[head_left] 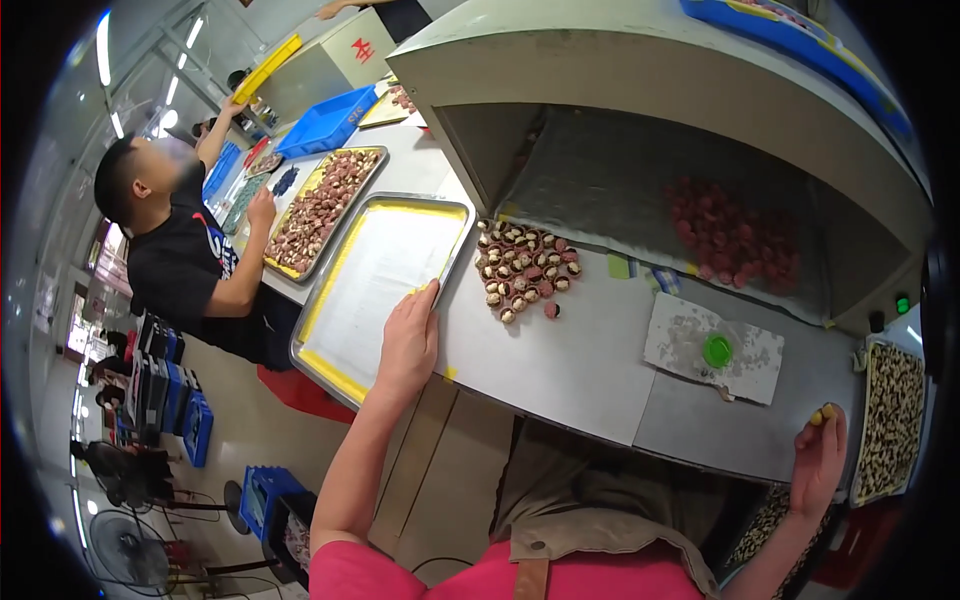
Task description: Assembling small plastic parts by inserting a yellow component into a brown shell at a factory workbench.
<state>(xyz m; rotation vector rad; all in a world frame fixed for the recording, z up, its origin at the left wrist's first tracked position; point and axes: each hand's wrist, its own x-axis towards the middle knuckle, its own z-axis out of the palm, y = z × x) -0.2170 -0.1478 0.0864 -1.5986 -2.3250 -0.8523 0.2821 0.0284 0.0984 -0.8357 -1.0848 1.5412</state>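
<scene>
My left hand (408,340) is closed on the right-hand rim of a shallow metal tray (460,212), which has a white sheet lining and yellow edging. The tray juts over the table's front edge. Off to the right, my right hand (820,462) is raised with its fingers bent together and yellow at two fingertips; anything small between them is too hard to make out. Beside the tray lies a pile of small reddish pieces with dark and cream parts (522,265). More reddish pieces (735,235) sit in the box-like hood (600,52).
A white board (680,335) carries a green cup (717,350). Next to my right hand stands a tray of dark and cream pieces (893,415). At left, a co-worker (175,250) in black lifts a yellow tray (268,66) near a filled tray (325,212) and a blue bin (330,120).
</scene>
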